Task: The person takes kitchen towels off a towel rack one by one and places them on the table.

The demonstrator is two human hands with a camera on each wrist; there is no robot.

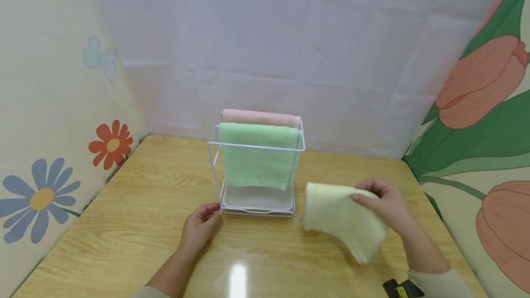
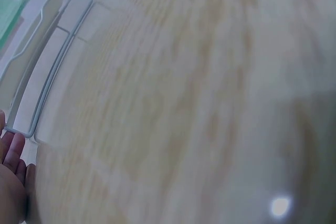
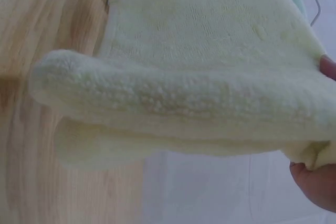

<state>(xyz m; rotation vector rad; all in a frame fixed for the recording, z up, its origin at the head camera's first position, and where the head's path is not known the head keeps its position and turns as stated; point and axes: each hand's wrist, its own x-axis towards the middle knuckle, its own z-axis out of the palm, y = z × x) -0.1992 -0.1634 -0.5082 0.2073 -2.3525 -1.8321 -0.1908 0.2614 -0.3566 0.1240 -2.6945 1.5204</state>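
Observation:
My right hand (image 1: 383,203) pinches a pale yellow towel (image 1: 343,217) by its upper edge, right of a white wire rack (image 1: 212,174). Folded over, the towel hangs just above the table and fills much of the right wrist view (image 3: 210,40). At the rack's front lower left corner, my left hand (image 1: 201,226) grips the base wire between thumb and fingers (image 2: 14,150). A green towel (image 1: 261,160) drapes over one of the rack's bars, and behind it hangs a pink towel (image 1: 261,117), mostly hidden. A white tray (image 1: 256,197) sits in the rack's base.
The rack stands on a wood-grain table (image 1: 136,197). A white cloth backdrop (image 1: 256,36) closes off the back. Side panels carry printed flowers (image 1: 112,145) on the left and tulips (image 1: 484,82) on the right. A black strap (image 1: 401,289) is near my right sleeve.

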